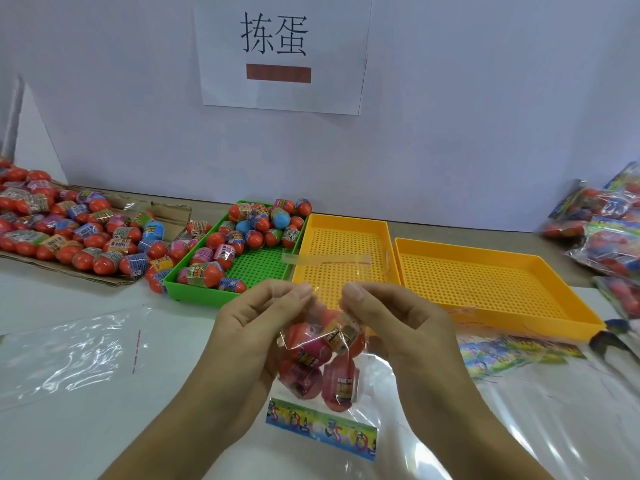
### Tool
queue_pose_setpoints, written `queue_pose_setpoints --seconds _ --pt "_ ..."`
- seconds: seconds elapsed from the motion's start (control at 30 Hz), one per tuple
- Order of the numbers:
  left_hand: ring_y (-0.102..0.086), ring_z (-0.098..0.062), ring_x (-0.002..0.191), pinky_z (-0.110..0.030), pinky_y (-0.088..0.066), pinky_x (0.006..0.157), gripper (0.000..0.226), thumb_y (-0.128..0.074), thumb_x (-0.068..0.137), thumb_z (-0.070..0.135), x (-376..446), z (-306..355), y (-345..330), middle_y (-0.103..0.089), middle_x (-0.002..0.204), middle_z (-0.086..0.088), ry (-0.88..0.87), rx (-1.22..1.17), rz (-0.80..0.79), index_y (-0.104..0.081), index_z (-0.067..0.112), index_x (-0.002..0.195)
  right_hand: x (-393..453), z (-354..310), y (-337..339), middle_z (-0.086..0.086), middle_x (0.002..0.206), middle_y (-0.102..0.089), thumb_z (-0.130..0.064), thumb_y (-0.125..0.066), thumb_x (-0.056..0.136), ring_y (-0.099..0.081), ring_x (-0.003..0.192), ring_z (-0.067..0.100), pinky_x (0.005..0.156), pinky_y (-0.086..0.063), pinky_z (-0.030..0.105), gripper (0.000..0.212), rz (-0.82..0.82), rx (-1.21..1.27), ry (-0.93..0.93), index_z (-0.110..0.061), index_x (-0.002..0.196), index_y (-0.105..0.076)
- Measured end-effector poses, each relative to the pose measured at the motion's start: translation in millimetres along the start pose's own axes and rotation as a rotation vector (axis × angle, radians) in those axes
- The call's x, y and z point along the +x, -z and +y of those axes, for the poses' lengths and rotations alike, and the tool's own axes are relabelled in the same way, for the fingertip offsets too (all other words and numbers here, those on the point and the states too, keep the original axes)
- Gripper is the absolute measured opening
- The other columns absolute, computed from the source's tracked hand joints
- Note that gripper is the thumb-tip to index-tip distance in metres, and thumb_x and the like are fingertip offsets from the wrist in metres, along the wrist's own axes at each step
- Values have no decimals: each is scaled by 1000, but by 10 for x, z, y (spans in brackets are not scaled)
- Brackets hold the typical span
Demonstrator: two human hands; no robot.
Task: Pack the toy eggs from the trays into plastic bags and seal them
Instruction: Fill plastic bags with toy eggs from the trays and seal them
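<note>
Bag of eggs (320, 358) hangs between left hand (258, 327) and right hand (391, 327); both pinch it.

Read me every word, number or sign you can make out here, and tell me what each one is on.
"拣蛋": large black characters on the white paper sign taped to the wall.
Reddish bar under the characters on that sign: no text readable.
Labels on the toy eggs in the green tray and on the cardboard: too small and blurred.
Labels on the eggs in the plastic bag held by the left hand and right hand: blurred.
</note>
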State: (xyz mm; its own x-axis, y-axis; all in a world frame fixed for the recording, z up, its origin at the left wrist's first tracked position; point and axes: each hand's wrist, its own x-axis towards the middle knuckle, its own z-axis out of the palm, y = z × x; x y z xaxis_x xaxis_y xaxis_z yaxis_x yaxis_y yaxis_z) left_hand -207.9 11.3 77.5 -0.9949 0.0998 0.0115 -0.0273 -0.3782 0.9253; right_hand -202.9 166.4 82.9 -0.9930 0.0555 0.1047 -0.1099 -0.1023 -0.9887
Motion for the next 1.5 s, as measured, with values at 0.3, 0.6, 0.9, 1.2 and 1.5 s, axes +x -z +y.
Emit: queue_pose_setpoints --seconds 0.3,0.6,0.9,1.2,1.5 --pt "-70 -11 69 -26 -53 50 26 -69 64 43 12 5 2 -72 76 -4 18 -21 88 -78 20 72 2 -25 32 5 77 -76 -47 -72 69 -72 68 16 59 -58 25 29 -75 -80 13 -21 80 -80" --pt "-59 -15 67 -29 -50 49 23 -75 58 41 19 -13 46 -61 65 -1 18 -4 131 -68 19 59 -60 53 -22 -9 74 -75 -54 -62 77 -70 67 8 56 -54 18 28 39 -285 225 -32 78 -79" --pt "-64 -10 64 -23 -53 51 20 -73 59 42 43 4 56 -65 64 -1 -12 -56 190 -69 23 58 -15 51 29 8 72 -75 -32 -72 71 -73 67 21 55 -56 23 20 58 -73 188 -13 73 -78" --pt "-73 -15 87 -30 -57 72 41 -89 55 30 27 -41 54 -76 96 -2 55 -28 27 -79 21 94 -11 34 37 8 72 -74 -34 -73 71 -70 65 19 51 -55 25 19 124 -23 169 -15 72 -75" --pt "-71 -13 75 -24 -55 57 31 -75 57 37 7 -23 25 -73 79 -10 -21 -34 55 -80 15 79 -20 40 0 6 65 -70 -42 -74 71 -60 59 9 60 -49 16 25 -93 -111 122 -18 70 -79"
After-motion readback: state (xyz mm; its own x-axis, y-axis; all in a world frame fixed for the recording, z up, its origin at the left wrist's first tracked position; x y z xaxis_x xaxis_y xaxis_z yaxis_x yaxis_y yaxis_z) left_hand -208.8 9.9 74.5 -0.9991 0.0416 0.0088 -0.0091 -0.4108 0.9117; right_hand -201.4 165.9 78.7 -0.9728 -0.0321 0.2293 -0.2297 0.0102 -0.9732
